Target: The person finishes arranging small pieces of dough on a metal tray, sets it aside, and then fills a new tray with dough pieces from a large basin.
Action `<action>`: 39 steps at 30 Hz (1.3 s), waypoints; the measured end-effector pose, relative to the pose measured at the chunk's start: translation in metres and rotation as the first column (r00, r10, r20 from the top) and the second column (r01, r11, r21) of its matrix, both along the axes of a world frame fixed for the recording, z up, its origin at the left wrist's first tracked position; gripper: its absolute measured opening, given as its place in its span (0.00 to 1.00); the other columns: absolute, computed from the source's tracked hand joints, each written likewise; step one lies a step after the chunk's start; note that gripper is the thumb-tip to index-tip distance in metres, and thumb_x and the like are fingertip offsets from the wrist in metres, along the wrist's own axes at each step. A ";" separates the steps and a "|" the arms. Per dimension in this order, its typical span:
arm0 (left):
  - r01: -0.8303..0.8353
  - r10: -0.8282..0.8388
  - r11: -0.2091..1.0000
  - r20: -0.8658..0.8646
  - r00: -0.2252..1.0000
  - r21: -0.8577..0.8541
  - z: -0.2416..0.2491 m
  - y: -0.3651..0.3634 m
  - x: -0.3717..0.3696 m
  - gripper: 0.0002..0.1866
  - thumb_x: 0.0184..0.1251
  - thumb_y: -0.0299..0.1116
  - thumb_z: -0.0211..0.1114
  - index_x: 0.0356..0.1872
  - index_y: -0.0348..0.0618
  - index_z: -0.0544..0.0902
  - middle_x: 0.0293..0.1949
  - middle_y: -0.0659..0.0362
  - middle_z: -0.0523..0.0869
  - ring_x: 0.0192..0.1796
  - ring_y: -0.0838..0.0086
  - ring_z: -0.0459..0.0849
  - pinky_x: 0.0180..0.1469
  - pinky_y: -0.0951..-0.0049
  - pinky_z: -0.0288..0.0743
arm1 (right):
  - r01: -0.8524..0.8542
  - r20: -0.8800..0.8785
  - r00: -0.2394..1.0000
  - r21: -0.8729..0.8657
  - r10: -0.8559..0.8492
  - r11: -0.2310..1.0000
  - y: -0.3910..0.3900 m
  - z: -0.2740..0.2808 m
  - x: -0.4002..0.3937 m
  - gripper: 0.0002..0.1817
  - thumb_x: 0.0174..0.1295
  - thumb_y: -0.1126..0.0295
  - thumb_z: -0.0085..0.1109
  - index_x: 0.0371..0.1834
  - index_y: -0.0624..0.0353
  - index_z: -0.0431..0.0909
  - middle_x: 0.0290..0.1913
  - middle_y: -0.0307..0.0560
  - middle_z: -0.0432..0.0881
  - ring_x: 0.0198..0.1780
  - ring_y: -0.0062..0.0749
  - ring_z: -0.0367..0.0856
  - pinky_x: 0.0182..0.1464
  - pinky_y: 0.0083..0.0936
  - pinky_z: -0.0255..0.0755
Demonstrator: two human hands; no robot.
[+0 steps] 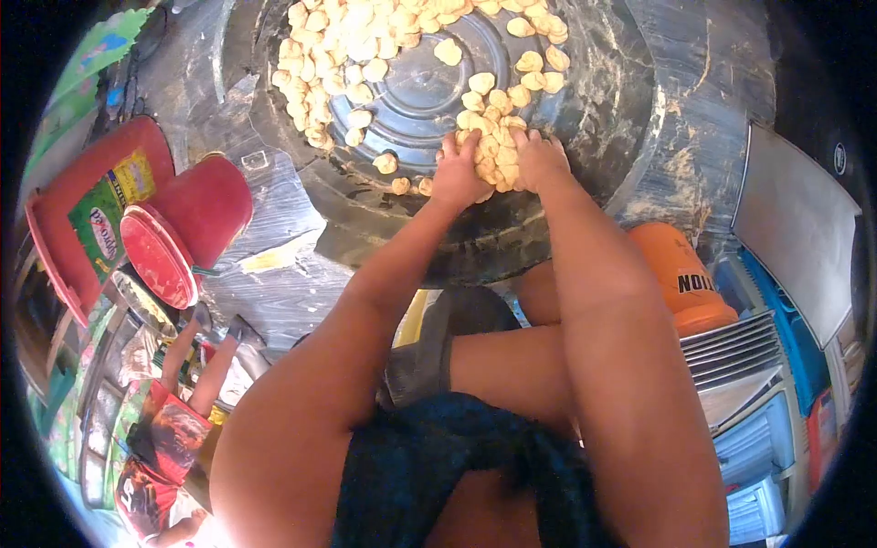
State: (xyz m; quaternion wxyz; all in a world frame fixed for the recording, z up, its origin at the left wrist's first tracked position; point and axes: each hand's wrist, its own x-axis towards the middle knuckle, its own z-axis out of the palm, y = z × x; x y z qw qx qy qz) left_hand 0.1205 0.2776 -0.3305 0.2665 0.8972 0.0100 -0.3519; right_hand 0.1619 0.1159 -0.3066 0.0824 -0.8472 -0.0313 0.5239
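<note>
Many small pale-yellow lumps that look like dough pieces [343,36] lie across a dark round tray [416,78] with raised rings. My left hand [459,173] presses against the near-left side of a heap of these pieces, its fingers pointing away from me. On the heap's right side is my right hand [541,163], with curled fingers against the pieces. Between both palms the clustered dough pieces [496,151] are squeezed together, still at tray level. The undersides of my fingers are hidden by the dough.
To the left stand a red bucket [215,205] and a red tub [151,155] with a label. An orange bucket [676,274], stacked metal trays [731,352] and blue containers [754,447] are at my right. Another person [169,438] sits at lower left.
</note>
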 end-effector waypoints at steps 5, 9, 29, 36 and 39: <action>-0.074 0.072 0.994 -0.024 0.997 -0.087 0.000 0.006 0.003 0.55 0.32 0.34 0.78 0.69 0.57 0.57 0.67 0.40 0.53 0.63 0.38 0.64 0.62 0.53 0.68 | 0.080 0.050 0.995 0.049 -0.083 0.996 0.000 -0.009 -0.010 0.53 0.39 0.69 0.74 0.71 0.44 0.50 0.64 0.50 0.64 0.61 0.48 0.70 0.62 0.38 0.66; -0.037 0.034 0.996 -0.037 0.999 -0.078 0.013 0.002 0.004 0.54 0.31 0.33 0.79 0.67 0.53 0.59 0.66 0.39 0.54 0.63 0.39 0.64 0.63 0.55 0.66 | 0.123 0.178 0.973 0.125 -0.144 0.985 0.001 -0.010 -0.014 0.50 0.40 0.73 0.71 0.69 0.43 0.53 0.63 0.50 0.64 0.60 0.49 0.71 0.58 0.38 0.70; -0.139 0.136 0.974 -0.026 0.990 -0.179 -0.018 0.006 0.012 0.62 0.31 0.27 0.76 0.73 0.48 0.47 0.59 0.40 0.61 0.61 0.45 0.66 0.64 0.60 0.65 | 0.439 -0.088 0.898 0.277 -0.432 0.855 -0.003 -0.025 -0.002 0.54 0.31 0.67 0.79 0.66 0.53 0.55 0.59 0.59 0.69 0.60 0.54 0.71 0.58 0.37 0.70; -0.203 0.188 0.948 -0.081 0.979 -0.246 -0.014 0.008 0.013 0.54 0.30 0.25 0.74 0.69 0.51 0.58 0.58 0.44 0.62 0.59 0.48 0.69 0.63 0.61 0.67 | 0.277 -0.044 0.961 0.248 -0.275 0.928 -0.007 -0.022 0.001 0.49 0.32 0.70 0.78 0.62 0.55 0.59 0.59 0.60 0.71 0.58 0.54 0.74 0.57 0.40 0.72; -0.175 0.164 0.931 -0.061 0.985 -0.320 -0.031 0.011 0.012 0.51 0.34 0.22 0.73 0.67 0.49 0.60 0.57 0.49 0.67 0.56 0.55 0.73 0.61 0.65 0.68 | 0.352 -0.065 0.933 0.355 -0.353 0.866 -0.015 -0.029 0.004 0.48 0.31 0.71 0.77 0.61 0.57 0.60 0.57 0.61 0.73 0.58 0.54 0.74 0.57 0.39 0.72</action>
